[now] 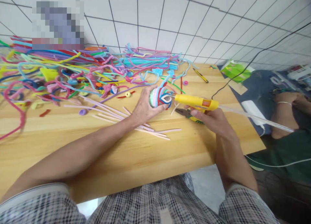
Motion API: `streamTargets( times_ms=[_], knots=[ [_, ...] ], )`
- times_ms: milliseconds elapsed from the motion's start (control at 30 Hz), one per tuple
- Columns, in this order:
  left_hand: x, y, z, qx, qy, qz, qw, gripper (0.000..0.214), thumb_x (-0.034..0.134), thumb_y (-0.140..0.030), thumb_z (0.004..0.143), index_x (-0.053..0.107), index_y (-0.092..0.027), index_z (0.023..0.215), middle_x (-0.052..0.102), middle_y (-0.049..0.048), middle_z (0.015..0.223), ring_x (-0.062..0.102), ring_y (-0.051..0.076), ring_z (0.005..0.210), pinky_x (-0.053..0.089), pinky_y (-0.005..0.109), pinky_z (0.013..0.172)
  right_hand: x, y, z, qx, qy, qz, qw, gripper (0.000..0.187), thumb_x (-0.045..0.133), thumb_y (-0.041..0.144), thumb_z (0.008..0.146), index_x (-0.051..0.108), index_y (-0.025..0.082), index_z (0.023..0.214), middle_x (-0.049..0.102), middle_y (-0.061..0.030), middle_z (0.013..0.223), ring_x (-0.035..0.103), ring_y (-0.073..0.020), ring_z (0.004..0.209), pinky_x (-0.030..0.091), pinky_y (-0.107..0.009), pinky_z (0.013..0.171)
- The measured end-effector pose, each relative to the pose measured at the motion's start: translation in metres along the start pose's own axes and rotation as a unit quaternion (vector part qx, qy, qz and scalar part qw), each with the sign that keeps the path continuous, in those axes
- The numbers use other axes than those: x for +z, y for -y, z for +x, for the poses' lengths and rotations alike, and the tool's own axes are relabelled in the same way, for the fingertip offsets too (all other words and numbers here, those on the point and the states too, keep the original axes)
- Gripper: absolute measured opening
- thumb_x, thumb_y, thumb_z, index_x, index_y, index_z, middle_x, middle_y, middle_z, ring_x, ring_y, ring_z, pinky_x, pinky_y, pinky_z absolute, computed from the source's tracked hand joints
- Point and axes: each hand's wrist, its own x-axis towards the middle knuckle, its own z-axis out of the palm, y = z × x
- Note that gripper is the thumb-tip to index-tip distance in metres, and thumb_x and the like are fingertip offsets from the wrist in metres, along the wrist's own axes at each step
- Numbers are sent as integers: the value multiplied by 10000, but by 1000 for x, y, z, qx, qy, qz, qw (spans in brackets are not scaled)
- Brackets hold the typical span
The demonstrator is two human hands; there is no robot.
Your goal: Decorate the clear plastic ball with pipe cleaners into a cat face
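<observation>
My left hand point(145, 106) is closed around a round craft piece point(160, 96) wrapped in green, lilac, red, white and blue pipe cleaners. In my right hand point(210, 118) is a yellow hot glue gun point(194, 101), a long clear glue stick point(257, 117) running out of its back. The nozzle points left and meets or nearly meets the craft piece's looped right side; I cannot tell if they touch. Pliers point(188, 115) with yellow-and-black handles lie on the table, partly behind my right hand. Several pale pink pipe cleaners point(109, 112) lie beneath and beside my left forearm.
Heaped pipe cleaners point(60, 68) of many colours cover the table's point(145, 159) back left. A blue bundle point(150, 62) lies against the tiled wall. A yellow utility knife point(200, 75) rests at the back. Beyond the right edge are a green packet point(236, 70), a white power strip point(253, 112) and another person's leg point(284, 117).
</observation>
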Motion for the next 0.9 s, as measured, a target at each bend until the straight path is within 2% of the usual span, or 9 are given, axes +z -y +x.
streamTargets(
  times_ms=[167, 367, 500, 733, 900],
  knots=[
    [2, -2, 0, 19, 7, 12, 1000, 950, 1043, -582, 858, 547, -288, 1614, 718, 162, 1585, 712, 399, 1519, 575, 582, 1337, -1, -14, -3, -36, 3, -70, 997, 485, 813, 765, 1055, 928, 297, 1112, 927, -79, 1134, 867, -349, 1104, 733, -536, 1043],
    [0, -2, -1, 29, 10, 16, 999, 923, 1016, -605, 903, 545, -271, 1623, 716, 178, 1595, 708, 407, 1533, 569, 590, 1343, -1, -18, -1, -57, 18, -107, 992, 462, 756, 721, 1105, 910, 311, 1252, 919, -82, 1203, 867, -377, 1145, 699, -593, 1117],
    [-2, -3, -1, 32, 10, 21, 999, 919, 1002, -667, 913, 556, -291, 1623, 714, 171, 1617, 694, 403, 1562, 562, 591, 1362, 1, -18, -1, -49, 22, -123, 991, 483, 738, 716, 1114, 893, 329, 1358, 922, -79, 1177, 863, -390, 1183, 688, -617, 1163],
    [-4, -9, 1, 17, 22, 26, 999, 918, 1009, -666, 901, 564, -301, 1616, 733, 156, 1610, 708, 406, 1535, 580, 596, 1349, 2, -14, -4, -21, 11, -141, 990, 456, 743, 751, 1092, 911, 385, 1304, 914, -65, 1036, 877, -412, 1100, 713, -651, 1123],
    [-4, -10, 1, 18, 24, 34, 999, 912, 1014, -627, 899, 562, -287, 1615, 735, 150, 1596, 707, 397, 1532, 580, 580, 1344, 4, -17, -4, -19, 9, -132, 991, 405, 777, 691, 1091, 911, 374, 1303, 937, -72, 1188, 866, -411, 1238, 702, -623, 1160]
  ],
)
